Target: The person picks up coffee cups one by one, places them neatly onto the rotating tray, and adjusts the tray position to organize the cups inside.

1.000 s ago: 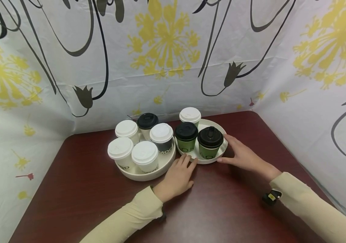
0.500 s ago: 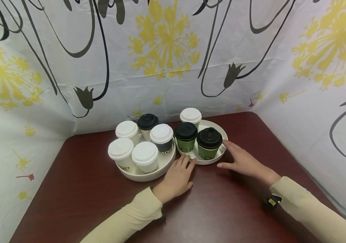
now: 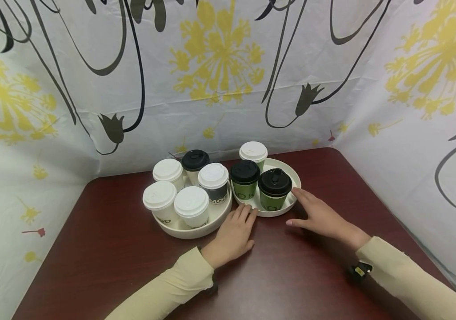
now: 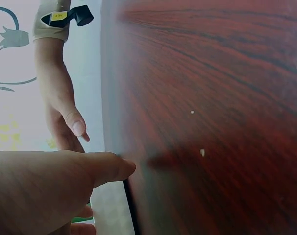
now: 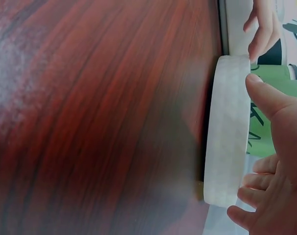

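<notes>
Three lidded paper cups stand on the right-hand round white tray (image 3: 266, 214): a green cup with a domed black lid (image 3: 273, 202) in front, a green cup with a flat black lid (image 3: 245, 189) left of it, and a white-lidded cup (image 3: 254, 152) behind. My left hand (image 3: 230, 233) lies at this tray's front left, fingers extended with fingertips at the rim. My right hand (image 3: 322, 217) is at the tray's right, thumb and fingers spread beside the front cup. In the right wrist view the right thumb (image 5: 273, 98) overlaps the tray's rim; whether it touches cannot be told.
Left of it, a second round white tray (image 3: 196, 234) carries several lidded cups, among them a white-lidded cup (image 3: 191, 206) and a black-lidded cup (image 3: 195, 161). Both trays stand close together on the dark red table (image 3: 140, 258). Patterned white cloth (image 3: 152, 89) rises behind.
On the right tray, the front cup has shifted slightly left and the white-lidded back cup slightly right, as if the tray had turned a little. My right hand's fingertips moved slightly left; the left hand barely moved.
</notes>
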`<state>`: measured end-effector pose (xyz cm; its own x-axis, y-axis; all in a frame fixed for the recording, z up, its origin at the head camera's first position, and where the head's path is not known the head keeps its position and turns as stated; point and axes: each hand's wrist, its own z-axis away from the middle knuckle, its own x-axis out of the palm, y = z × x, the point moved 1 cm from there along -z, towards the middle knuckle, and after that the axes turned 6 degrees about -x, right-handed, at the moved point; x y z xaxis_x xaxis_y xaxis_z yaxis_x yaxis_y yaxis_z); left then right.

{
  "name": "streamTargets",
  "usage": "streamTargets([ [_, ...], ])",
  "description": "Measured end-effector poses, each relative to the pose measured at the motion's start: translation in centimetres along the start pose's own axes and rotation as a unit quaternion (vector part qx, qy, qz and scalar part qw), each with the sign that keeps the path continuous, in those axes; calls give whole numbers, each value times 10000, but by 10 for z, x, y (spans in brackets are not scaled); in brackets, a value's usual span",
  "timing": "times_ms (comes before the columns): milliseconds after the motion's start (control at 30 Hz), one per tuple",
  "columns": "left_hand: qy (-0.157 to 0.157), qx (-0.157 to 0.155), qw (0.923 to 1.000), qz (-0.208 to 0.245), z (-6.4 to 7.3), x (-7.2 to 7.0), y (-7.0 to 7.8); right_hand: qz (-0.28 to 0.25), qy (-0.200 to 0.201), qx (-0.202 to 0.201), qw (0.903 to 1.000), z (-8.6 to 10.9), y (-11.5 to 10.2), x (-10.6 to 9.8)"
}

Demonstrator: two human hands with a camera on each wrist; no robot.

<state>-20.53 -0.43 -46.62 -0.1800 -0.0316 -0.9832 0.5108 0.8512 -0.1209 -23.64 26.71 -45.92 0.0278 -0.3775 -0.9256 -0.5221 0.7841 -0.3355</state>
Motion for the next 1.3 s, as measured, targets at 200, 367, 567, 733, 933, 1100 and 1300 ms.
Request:
streamTargets([
  [200, -41, -9, 10000, -38, 1, -1, 0, 142, -10, -99, 9998, 2, -5, 1],
  [367, 18, -8, 10000, -12, 1, -1, -1, 200, -28, -165, 9997, 4, -7, 3],
  [567, 53, -5, 10000, -2, 1, -1, -1, 285, 6, -233, 9993, 4, -7, 4],
  [733, 22, -13, 10000, -76, 1, -4, -3, 417, 147, -345, 9984, 3, -7, -2],
  [933, 167, 69, 9998, -107, 5, -36, -13, 591, 461, -499, 9959, -4, -13, -33],
  [1100, 398, 138, 9990, 135, 9, -85, -36, 821, 602, -870, 9910, -18, -26, -70],
  [1300, 754, 325, 9955, 465, 9, -128, -77, 859, 474, -1162, 9884, -42, -51, -103],
])
